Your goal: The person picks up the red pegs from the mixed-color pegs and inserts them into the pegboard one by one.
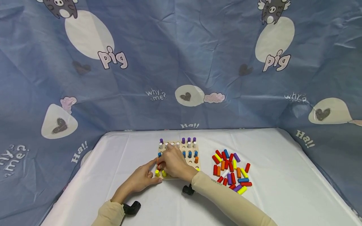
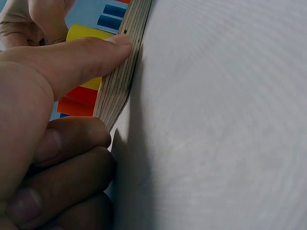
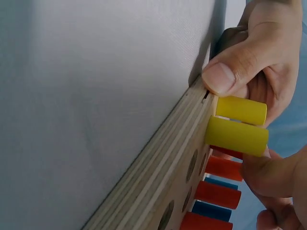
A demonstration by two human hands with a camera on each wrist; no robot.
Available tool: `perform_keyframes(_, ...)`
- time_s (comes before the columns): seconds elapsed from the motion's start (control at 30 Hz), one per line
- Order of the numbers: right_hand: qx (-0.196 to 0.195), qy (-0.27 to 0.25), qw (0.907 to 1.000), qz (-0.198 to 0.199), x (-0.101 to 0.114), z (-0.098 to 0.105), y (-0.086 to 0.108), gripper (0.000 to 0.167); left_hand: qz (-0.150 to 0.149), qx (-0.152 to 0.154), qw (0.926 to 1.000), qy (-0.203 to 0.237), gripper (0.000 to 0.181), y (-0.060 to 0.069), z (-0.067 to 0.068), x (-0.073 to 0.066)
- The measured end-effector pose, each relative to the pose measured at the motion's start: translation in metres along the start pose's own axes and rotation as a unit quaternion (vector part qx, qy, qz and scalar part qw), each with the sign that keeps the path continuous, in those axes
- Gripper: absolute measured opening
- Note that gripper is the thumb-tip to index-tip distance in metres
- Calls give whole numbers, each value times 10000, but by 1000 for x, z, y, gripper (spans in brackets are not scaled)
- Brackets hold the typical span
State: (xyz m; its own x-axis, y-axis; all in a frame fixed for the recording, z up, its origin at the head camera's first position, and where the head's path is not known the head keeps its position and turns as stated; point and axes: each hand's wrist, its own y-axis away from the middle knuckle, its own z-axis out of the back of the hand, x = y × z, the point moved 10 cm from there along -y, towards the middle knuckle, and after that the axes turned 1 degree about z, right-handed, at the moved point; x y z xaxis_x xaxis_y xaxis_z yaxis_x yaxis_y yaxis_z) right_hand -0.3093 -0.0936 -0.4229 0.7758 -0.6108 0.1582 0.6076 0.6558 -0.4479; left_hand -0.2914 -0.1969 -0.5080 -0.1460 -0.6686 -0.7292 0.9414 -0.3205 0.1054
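Observation:
A wooden pegboard [image 1: 191,166] holds upright purple, white, blue, orange, red and yellow pegs in rows. At its front left corner my left hand [image 1: 139,179] grips the board, the thumb against the front edge [image 2: 120,81] and other fingers bent beside it in the left wrist view. My right hand [image 1: 173,161] reaches over the board's left part. In the right wrist view, the right thumb and a finger [image 3: 276,179] pinch the top of a red peg [image 3: 226,151] behind two yellow pegs [image 3: 237,136]. The right hand hides several pegs from the head view.
Loose red, yellow, orange, blue, purple and white pegs [image 1: 230,166] lie in a scattered pile right of the board, beyond the right forearm. A white cloth [image 1: 277,175] covers the table. A blue patterned curtain [image 1: 158,62] hangs behind and at both sides.

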Motion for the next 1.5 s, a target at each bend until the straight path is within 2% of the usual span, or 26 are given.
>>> perform_keyframes(0.2, 171, 69, 9998, 19, 3, -4, -2, 13, 0, -2, 10000, 49, 100, 0, 0, 1)
perform_keyframes(0.4, 267, -95, 9996, -60, 1, -6, -2, 11, -10, 10, 10000, 53, 99, -1, -1, 1)
perform_keyframes(0.6, 590, -190, 9980, -138, -2, -4, -3, 17, -26, -18, 10000, 14, 98, -1, 0, 1)
perform_keyframes(0.8, 867, -736, 9933, -207, -10, 8, 1, 21, -17, 12, 10000, 16, 96, -1, 0, 1)
perform_keyframes(0.93, 843, -953, 9915, -288, -26, 22, 8, 22, 21, 15, 10000, -8, 99, -2, -1, -1)
perform_keyframes(1.13, 679, -712, 9943, -411, -65, 52, 25, 24, 115, -76, 9999, -52, 100, -3, 0, -1)
perform_keyframes(1.33, 860, -290, 9938, -648, -105, 81, 51, 28, 126, -101, 9998, -121, 101, -3, 0, -2)
perform_keyframes(1.5, 1226, 13, 9877, -969, -135, 89, 71, 32, 101, -120, 9998, -135, 100, -3, 1, -1)
